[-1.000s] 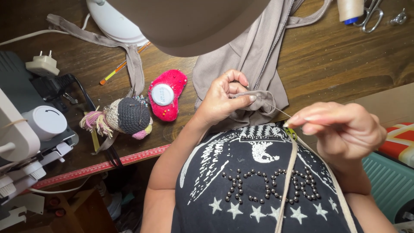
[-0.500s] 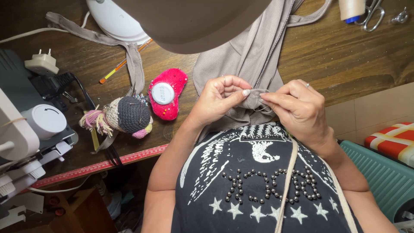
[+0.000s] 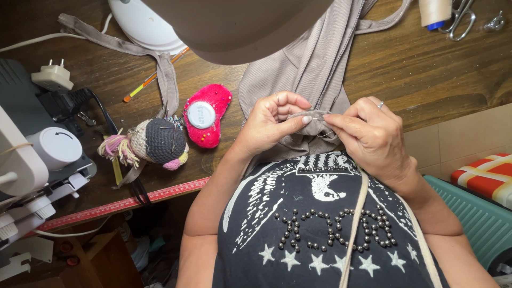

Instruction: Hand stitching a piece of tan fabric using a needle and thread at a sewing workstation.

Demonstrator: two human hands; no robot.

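Taupe garment (image 3: 314,64): matt ribbed knit cloth. Table (image 3: 426,69): grained brown wood, dull sheen. Pink pincushion (image 3: 205,114): fuzzy felt. Scissors (image 3: 460,18): shiny metal.

I see both forearms bent inward in front of the chest, my left hand (image 3: 274,120) curled with thumb and forefinger pinched together, my right hand (image 3: 368,133) facing it, fingertips (image 3: 329,117) pinched and nearly touching the left's.

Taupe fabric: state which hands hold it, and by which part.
Both hands: the left hand and right hand pinch the folded edge of the taupe fabric between fingertips.
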